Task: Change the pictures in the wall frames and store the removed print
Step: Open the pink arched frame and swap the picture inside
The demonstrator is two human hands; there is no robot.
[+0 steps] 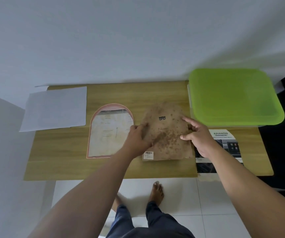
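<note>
Frame back worked on at the bench

The left hand (137,137) is laid on the left edge of the face-down frame (167,134), fingers loosely extended and apparently pressing it still, though blur leaves it uncertain whether the edge is also gripped. The right hand (199,136) is held open over the right edge, with index finger and thumb spread and their tips on the brown backing, probably so that the backing can be seated or freed. Both arms are stretched forward with wrists low, one at each side of the frame. The frame is kept face down so that its back and hanger (162,118) can be reached. An arched print (109,133) is laid flat just left of it on the bench (104,169), a white sheet (56,109) further left. A brochure (227,143) is partly covered by the right hand, and a green-lidded box (232,97) is set behind it.
</note>
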